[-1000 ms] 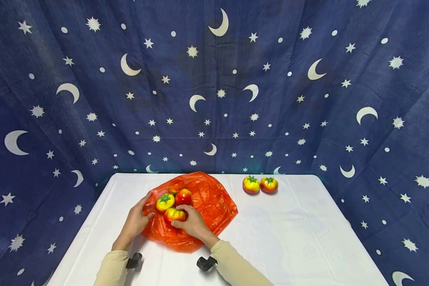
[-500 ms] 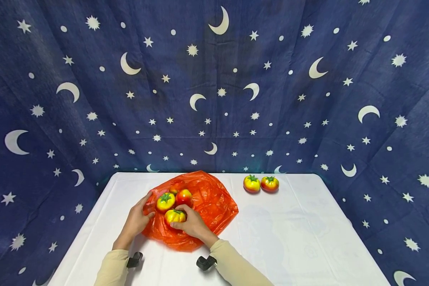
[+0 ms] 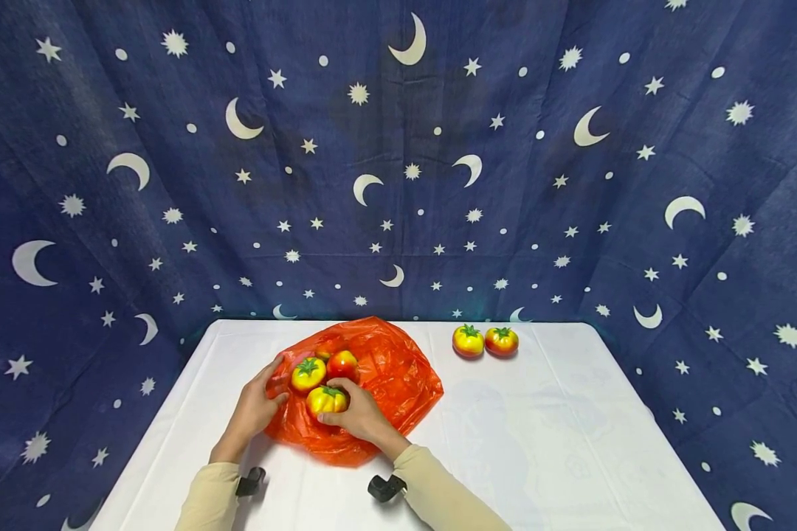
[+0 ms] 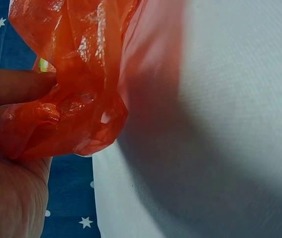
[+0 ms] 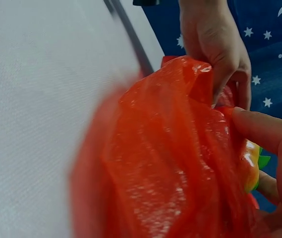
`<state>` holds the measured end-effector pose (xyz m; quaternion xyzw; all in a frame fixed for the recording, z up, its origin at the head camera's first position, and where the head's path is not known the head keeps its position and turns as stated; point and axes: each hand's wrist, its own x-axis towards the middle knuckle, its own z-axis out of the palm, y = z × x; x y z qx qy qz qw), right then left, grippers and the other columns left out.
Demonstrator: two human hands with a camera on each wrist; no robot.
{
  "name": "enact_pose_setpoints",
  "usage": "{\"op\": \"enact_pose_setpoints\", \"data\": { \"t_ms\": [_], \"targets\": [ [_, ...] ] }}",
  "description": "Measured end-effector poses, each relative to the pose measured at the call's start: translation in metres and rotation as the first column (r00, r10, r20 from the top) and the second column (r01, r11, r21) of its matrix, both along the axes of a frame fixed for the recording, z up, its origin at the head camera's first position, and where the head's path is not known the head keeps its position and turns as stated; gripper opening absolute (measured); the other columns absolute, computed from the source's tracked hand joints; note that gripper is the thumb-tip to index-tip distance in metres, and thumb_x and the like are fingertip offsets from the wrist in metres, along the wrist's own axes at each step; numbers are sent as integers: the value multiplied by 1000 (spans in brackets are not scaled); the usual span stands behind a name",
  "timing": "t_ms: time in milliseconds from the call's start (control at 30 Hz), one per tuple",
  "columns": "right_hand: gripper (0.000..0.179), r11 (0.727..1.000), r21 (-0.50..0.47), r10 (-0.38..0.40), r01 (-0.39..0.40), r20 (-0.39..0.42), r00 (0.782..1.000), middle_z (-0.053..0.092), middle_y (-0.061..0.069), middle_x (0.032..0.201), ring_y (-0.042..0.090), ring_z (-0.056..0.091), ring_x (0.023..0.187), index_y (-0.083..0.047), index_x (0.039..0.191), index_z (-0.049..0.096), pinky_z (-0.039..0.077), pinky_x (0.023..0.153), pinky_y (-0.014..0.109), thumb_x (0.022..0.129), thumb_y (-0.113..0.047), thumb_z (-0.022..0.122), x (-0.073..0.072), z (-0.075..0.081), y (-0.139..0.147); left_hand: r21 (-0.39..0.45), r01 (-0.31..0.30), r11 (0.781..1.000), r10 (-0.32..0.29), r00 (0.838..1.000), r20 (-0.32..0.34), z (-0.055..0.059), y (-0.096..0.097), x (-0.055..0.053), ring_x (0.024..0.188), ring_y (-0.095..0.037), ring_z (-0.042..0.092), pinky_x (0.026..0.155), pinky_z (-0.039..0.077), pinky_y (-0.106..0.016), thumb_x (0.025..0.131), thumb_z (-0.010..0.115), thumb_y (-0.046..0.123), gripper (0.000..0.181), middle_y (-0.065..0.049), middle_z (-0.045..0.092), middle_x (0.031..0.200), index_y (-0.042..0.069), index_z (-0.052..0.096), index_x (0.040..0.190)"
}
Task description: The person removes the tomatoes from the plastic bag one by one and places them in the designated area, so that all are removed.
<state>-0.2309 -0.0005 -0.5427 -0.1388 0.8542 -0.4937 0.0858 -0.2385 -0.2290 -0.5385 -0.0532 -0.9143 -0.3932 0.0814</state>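
Note:
A thin red plastic bag (image 3: 398,376) lies spread on the table with its mouth facing up. My left hand (image 3: 254,408) holds the bag's left side; in the left wrist view its thumb (image 4: 27,85) presses on the film. On the near side of the opening, my right hand (image 3: 361,414) grips a yellow-red tomato (image 3: 326,402) with a green stem top between thumb and fingers. Beside it in the bag are a yellow tomato (image 3: 308,376) with green leaves and a redder tomato (image 3: 342,366). Behind them, another one is mostly hidden. The right wrist view shows film covering much of the held tomato (image 5: 250,163).
Two more yellow-red tomatoes, a left one (image 3: 468,341) and a right one (image 3: 501,342), stand side by side at the table's back edge. A white cloth covers the table (image 3: 558,435). Behind it hangs a dark blue curtain (image 3: 345,254) with moons and stars.
The tomato in my right hand has turned slightly, so more of its green stem top shows. My left hand and the bag have stayed in place.

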Motion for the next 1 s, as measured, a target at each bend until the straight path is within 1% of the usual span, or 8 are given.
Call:
{"op": "enact_pose_setpoints", "data": {
  "t_ms": [67,267,333,467,567,700,867,1000],
  "targets": [
    [56,1000,-18,2,-2,-12,1000,63,-2,125,19,59,112,-25,128,58,49,105,45,78,-30,82,1,4,1,-7,-3,1000,3,1000,1,0,0,0,139,-47,39,116,31,-58,81,69,-8,82,-25,41,151,8,34,153],
    [57,998,-58,2,-3,-22,1000,62,0,128,19,59,113,-27,129,58,50,102,43,78,-29,83,8,12,2,-20,-5,1000,6,1000,24,1,-2,5,139,-48,36,116,30,-60,82,69,-8,80,-27,40,151,5,34,152],
    [58,997,-76,0,-2,-30,1000,61,1,129,20,59,114,-27,130,58,51,101,42,78,-28,83,8,15,3,-12,-4,1000,4,1000,7,1,-3,4,139,-48,37,115,30,-60,82,69,-8,79,-27,41,151,5,34,152],
    [60,996,-87,12,-17,-68,998,61,2,130,19,59,113,-22,132,57,51,100,38,78,-26,83,8,21,8,6,-2,1000,2,1000,-13,-1,-1,1,138,-48,40,115,31,-59,81,69,-9,80,-26,42,150,5,36,152],
    [62,995,-96,29,-39,-100,995,60,4,130,19,59,112,-18,133,56,52,97,35,77,-25,83,9,24,11,14,-8,1000,9,1000,-10,-2,0,2,137,-48,41,114,32,-59,80,69,-9,81,-25,43,150,7,36,152],
    [61,991,-121,39,-54,-121,992,59,5,132,20,59,112,-15,132,56,53,95,33,78,-26,83,9,30,16,9,-11,1000,11,1000,-7,-1,0,2,138,-48,40,114,32,-59,81,69,-9,81,-25,42,150,8,35,152],
    [60,990,-131,33,-50,-123,992,59,3,130,17,58,111,-19,131,58,53,94,29,78,-29,82,10,36,23,2,-10,1000,10,1000,1,0,-1,1,138,-48,39,115,32,-59,81,69,-9,82,-26,42,150,7,34,153],
    [60,991,-130,20,-35,-121,992,59,2,129,18,59,111,-20,132,57,53,94,31,78,-31,82,11,36,29,-6,-9,1000,9,1000,8,-1,0,2,136,-48,41,113,35,-59,81,69,-9,82,-26,41,151,8,34,153]
  ]
}}
